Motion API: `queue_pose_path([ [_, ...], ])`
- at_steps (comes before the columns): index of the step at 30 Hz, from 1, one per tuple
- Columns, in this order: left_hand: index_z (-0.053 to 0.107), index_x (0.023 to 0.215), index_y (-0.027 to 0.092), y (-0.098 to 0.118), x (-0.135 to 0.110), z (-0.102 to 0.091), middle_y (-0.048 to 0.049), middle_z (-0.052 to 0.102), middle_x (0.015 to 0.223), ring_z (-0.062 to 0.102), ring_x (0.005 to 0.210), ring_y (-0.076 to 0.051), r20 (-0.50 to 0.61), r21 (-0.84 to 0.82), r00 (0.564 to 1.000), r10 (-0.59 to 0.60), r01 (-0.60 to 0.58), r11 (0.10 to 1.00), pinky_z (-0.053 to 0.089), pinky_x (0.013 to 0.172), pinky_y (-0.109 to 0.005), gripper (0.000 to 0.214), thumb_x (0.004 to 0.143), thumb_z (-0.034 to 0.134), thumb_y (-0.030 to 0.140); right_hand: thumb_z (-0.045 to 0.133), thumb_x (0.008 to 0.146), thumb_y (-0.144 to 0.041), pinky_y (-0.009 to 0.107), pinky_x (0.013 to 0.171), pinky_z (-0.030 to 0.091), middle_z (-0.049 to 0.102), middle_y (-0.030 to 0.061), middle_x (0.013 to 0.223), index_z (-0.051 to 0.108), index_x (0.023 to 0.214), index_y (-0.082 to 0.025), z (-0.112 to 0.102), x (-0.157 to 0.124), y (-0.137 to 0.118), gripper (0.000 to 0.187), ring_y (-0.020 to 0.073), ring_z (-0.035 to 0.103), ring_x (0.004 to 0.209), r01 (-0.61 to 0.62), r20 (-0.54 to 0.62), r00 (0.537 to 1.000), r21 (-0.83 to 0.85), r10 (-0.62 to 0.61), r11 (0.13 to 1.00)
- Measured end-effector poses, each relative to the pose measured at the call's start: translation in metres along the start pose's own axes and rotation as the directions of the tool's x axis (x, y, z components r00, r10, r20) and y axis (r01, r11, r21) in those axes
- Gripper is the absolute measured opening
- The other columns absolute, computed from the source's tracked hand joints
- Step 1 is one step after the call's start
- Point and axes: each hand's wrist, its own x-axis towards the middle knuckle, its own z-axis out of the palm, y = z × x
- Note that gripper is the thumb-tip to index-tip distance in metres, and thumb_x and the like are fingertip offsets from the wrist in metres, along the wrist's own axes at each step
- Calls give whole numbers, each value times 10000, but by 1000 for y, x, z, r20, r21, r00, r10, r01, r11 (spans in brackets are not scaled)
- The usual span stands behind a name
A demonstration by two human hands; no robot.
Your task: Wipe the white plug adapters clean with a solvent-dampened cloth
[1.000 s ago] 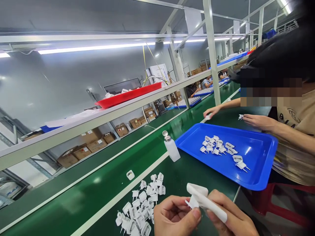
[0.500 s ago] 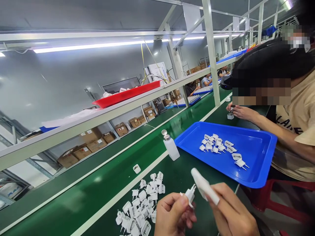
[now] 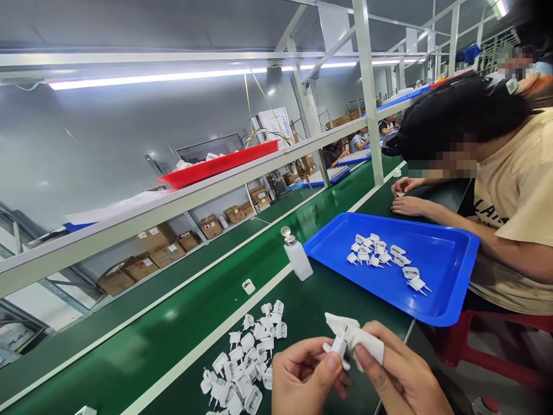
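Note:
My left hand (image 3: 305, 374) pinches a white plug adapter body (image 3: 339, 346) with its metal prongs, low in the view. My right hand (image 3: 401, 374) is shut on a white cloth (image 3: 363, 337), which presses over the top of the plug. Just left of my hands lies a heap of several loose white plug bodies (image 3: 244, 363) on the dark green bench top (image 3: 302, 288). A blue plastic tray (image 3: 449, 271) beyond them holds several finished-looking white plugs in a loose group (image 3: 375, 253).
A clear bottle with a metal pump top (image 3: 294, 256) stands left of the tray. A small white part (image 3: 248, 286) lies near the white belt edge. A co-worker's hands (image 3: 406, 196) work beyond the tray. Overhead, a shelf carries a red tray (image 3: 216, 164); cardboard boxes (image 3: 173, 253) stand beyond.
My right hand has brought the cloth down from beside the plug onto it. The small white part has shifted toward the far end of the bench. The co-worker has leaned in.

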Motion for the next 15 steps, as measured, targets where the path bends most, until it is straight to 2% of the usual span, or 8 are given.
queue_pose_path([
  [2,833,849,161,0,-1,-1,-75,765,664,693,569,-194,-65,140,976,206,-195,971,580,551,-277,363,660,930,455,665,930,-471,267,578,531,670,61,750,814,892,-219,-5,4,6,295,177,613,640,-252,7,967,215,256,944],
  [5,832,972,234,-2,0,-3,-39,778,751,696,630,-179,-18,383,838,545,-498,778,572,604,-258,284,700,908,259,743,833,-579,287,540,539,717,86,807,817,924,-205,-11,5,16,393,179,603,604,-386,-141,857,460,495,799],
  [6,822,1004,252,-3,1,-4,-25,773,757,687,629,-171,30,446,781,624,-569,691,563,599,-250,292,721,883,211,744,838,-567,292,570,554,726,87,848,815,967,-210,-13,5,18,386,182,612,622,-360,-212,851,432,481,827],
  [8,794,1071,267,-5,3,-6,-14,773,777,685,642,-175,125,520,674,728,-669,531,561,606,-254,336,759,840,152,715,893,-473,263,602,555,716,65,867,805,1052,-235,-18,3,16,300,174,617,642,-227,-309,909,192,278,955],
  [10,758,1144,263,-8,5,-8,-21,778,799,692,667,-188,202,538,579,790,-739,404,573,631,-273,376,793,808,135,685,926,-311,230,628,546,700,44,866,796,1089,-269,-23,4,11,202,166,631,670,17,-154,987,-120,-35,993],
  [11,743,1168,259,-10,5,-10,-25,778,803,694,674,-192,228,539,546,806,-760,363,576,639,-280,384,810,791,129,669,924,-234,219,658,547,699,42,880,794,1096,-283,-27,5,7,218,166,648,706,152,4,988,-222,-155,963],
  [13,729,1183,260,-15,6,-14,-22,768,796,690,666,-189,255,546,549,796,-761,350,572,630,-277,378,829,766,132,623,927,-149,216,729,552,708,48,926,788,1101,-289,-38,8,2,278,172,679,787,311,286,931,-289,-228,905],
  [15,738,1154,275,-23,8,-19,-12,764,808,692,669,-183,234,588,628,742,-699,406,568,625,-267,348,831,760,148,609,948,-204,225,745,553,713,57,930,794,1049,-274,-52,11,1,222,183,685,819,221,332,937,-328,-107,918],
])
